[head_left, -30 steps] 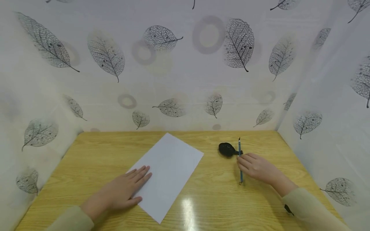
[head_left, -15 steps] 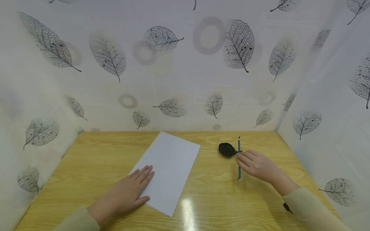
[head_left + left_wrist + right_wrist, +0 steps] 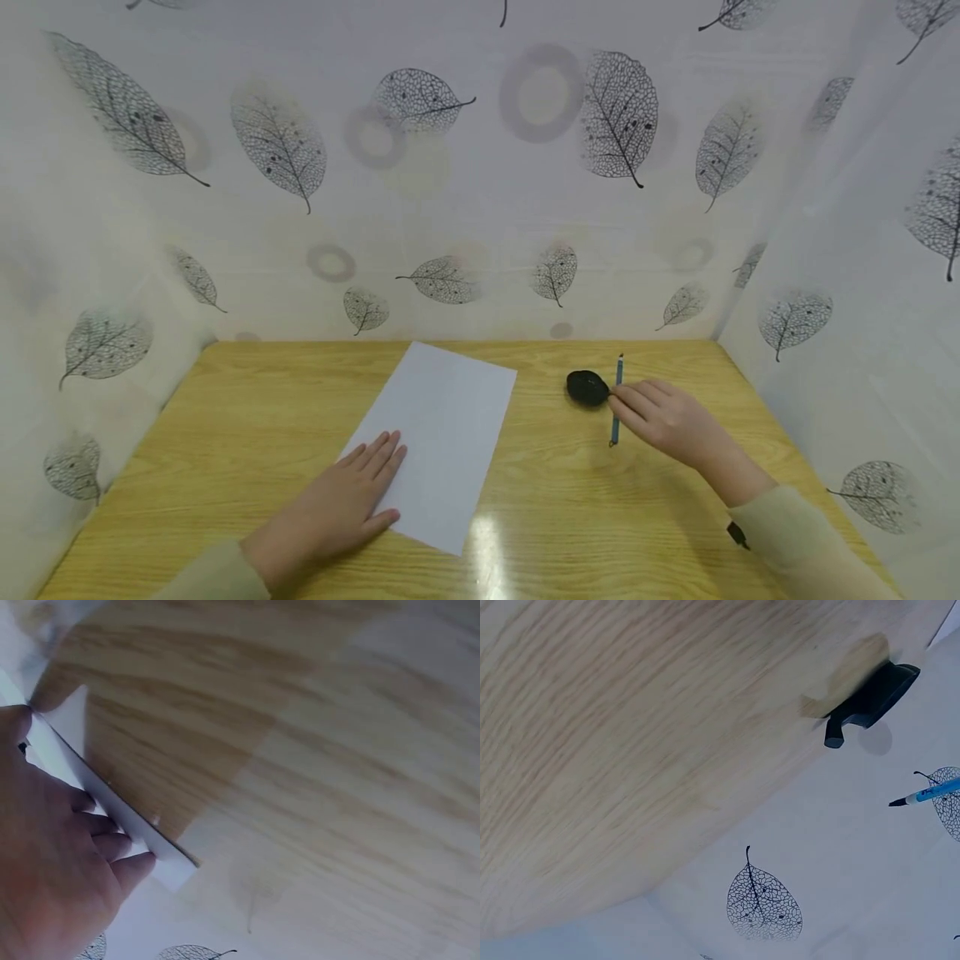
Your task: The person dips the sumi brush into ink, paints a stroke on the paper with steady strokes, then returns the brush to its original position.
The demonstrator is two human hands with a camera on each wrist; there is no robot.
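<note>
My left hand (image 3: 330,508) lies flat with spread fingers on the left side of a white sheet of paper (image 3: 442,442). The left wrist view shows the fingertips on the sheet's edge (image 3: 142,832). My right hand (image 3: 671,425) pinches the middle of a thin blue brush (image 3: 615,432), its dark tip pointing away from me. Just left of these fingers is a black, shallow dish (image 3: 587,388) with a short handle. The right wrist view catches the brush (image 3: 930,793) and the dish (image 3: 874,697), but not the hand.
The yellow wood-grain table (image 3: 540,500) ends at a pale leaf-patterned cloth (image 3: 487,208), which encloses it at the back and both sides. A bright reflection (image 3: 487,554) shows on the table near the front. A small black piece (image 3: 738,535) shows at the right sleeve.
The paper has turned so its long sides stand more upright, and my left hand has slid slightly right with it. My right hand and the brush have shifted a little forward and left.
</note>
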